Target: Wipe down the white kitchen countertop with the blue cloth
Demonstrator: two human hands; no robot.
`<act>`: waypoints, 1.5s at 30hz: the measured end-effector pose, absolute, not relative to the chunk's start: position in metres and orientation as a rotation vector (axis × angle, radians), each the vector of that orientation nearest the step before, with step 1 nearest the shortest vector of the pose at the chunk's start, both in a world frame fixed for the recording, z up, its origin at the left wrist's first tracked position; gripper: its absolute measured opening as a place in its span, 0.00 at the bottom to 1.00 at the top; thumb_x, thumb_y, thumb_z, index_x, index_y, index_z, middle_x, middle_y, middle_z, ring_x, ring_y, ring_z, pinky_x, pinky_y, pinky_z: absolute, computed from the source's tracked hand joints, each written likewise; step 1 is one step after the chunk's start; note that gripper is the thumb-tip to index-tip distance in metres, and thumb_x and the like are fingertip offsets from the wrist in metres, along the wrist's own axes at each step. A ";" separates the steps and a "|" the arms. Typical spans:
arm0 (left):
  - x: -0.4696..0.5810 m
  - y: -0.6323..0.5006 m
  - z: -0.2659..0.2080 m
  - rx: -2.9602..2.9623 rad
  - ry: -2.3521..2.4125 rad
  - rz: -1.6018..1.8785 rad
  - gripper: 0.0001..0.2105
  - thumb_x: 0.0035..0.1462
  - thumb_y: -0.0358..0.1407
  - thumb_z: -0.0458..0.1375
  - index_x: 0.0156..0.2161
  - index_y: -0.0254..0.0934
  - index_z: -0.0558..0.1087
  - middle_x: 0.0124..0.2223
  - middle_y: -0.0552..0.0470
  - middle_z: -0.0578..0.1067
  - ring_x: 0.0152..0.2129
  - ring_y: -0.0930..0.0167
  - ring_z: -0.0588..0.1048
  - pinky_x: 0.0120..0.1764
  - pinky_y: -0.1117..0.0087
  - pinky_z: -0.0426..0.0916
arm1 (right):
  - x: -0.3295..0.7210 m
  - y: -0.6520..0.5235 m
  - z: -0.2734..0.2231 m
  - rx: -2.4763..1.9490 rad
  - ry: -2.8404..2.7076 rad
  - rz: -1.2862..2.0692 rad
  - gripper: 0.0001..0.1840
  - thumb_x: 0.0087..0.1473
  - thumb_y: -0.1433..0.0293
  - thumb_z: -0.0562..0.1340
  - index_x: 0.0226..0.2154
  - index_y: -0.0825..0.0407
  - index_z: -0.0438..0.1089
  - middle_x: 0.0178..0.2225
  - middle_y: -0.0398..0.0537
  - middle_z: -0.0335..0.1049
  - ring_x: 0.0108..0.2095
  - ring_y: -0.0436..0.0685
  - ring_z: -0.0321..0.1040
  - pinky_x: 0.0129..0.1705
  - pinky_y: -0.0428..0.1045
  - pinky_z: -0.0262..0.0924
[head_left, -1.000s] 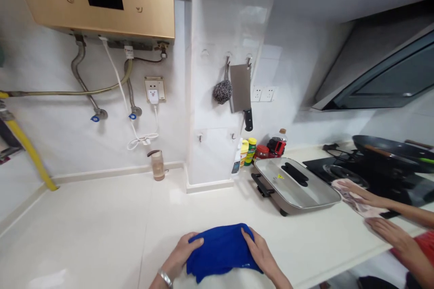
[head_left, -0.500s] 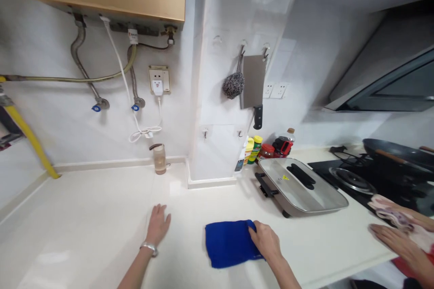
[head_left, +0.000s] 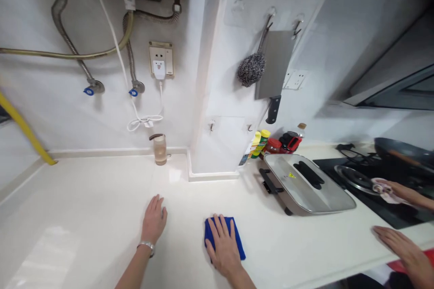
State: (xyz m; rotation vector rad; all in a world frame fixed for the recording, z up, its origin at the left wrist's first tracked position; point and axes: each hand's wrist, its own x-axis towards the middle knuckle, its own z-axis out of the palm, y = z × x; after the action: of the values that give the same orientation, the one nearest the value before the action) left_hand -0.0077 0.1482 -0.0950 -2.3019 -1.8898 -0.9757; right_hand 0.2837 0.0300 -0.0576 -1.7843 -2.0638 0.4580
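Observation:
A blue cloth (head_left: 239, 241), now a small folded pad, lies on the white counter (head_left: 183, 235). My right hand (head_left: 223, 244) rests flat on top of it, fingers spread, covering much of the cloth. To the left, my left hand (head_left: 154, 219), with a silver band at the wrist, lies on the bare counter with its fingers stretched out. It holds nothing and is apart from the cloth.
A lidded electric pan (head_left: 305, 189) stands right of the cloth. By the wall is a jar (head_left: 160, 150). A cleaver (head_left: 275, 65) and steel scrubber (head_left: 251, 69) hang from hooks. Another person's hand (head_left: 389, 187) holds a cloth at the stove (head_left: 383, 216).
My right hand has gone from gripping the cloth's right edge to lying flat on it; the cloth is folded smaller. The other person's cloth has moved onto the stove. The view has shifted.

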 end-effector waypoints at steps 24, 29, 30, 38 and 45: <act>0.000 0.151 -0.095 -2.203 -1.782 -0.668 0.27 0.64 0.44 0.46 0.66 0.37 0.61 0.71 0.32 0.53 0.68 0.50 0.51 0.62 0.39 0.55 | 0.437 0.204 -0.093 -2.615 -1.503 -0.284 0.32 0.62 0.61 0.47 0.64 0.60 0.55 0.61 0.69 0.58 0.63 0.75 0.50 0.61 0.77 0.38; -0.002 0.149 -0.097 -2.189 -1.847 -0.585 0.27 0.63 0.44 0.49 0.66 0.40 0.61 0.69 0.34 0.57 0.67 0.51 0.54 0.62 0.41 0.57 | 0.435 0.229 -0.094 -2.641 -1.456 -0.253 0.33 0.61 0.60 0.46 0.62 0.62 0.57 0.60 0.73 0.58 0.60 0.77 0.52 0.58 0.80 0.41; -0.002 0.149 -0.097 -2.194 -1.860 -0.582 0.27 0.63 0.44 0.49 0.66 0.40 0.61 0.69 0.34 0.57 0.67 0.51 0.55 0.63 0.41 0.56 | 0.430 0.228 -0.094 -2.641 -1.457 -0.267 0.33 0.61 0.60 0.46 0.62 0.63 0.57 0.60 0.74 0.58 0.60 0.78 0.52 0.57 0.80 0.41; 0.003 0.146 -0.094 -2.219 -1.934 -0.625 0.28 0.63 0.45 0.49 0.65 0.38 0.61 0.70 0.31 0.55 0.67 0.49 0.55 0.63 0.40 0.54 | 0.293 0.189 -0.084 -2.447 -1.814 -0.066 0.37 0.62 0.61 0.45 0.66 0.67 0.48 0.66 0.76 0.48 0.67 0.79 0.40 0.62 0.80 0.25; -0.001 0.145 -0.097 -2.180 -1.890 -0.667 0.24 0.64 0.38 0.47 0.64 0.41 0.63 0.68 0.34 0.60 0.65 0.52 0.59 0.63 0.44 0.57 | 0.171 0.147 -0.032 -1.508 -2.479 0.598 0.39 0.62 0.53 0.50 0.69 0.53 0.46 0.72 0.57 0.37 0.71 0.71 0.27 0.68 0.72 0.15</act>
State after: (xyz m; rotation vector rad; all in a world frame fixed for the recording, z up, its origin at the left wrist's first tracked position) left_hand -0.0010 0.1448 -0.0965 -2.1796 -1.8897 -0.6672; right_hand 0.1710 0.1473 -0.0324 -1.5077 -2.4791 0.5983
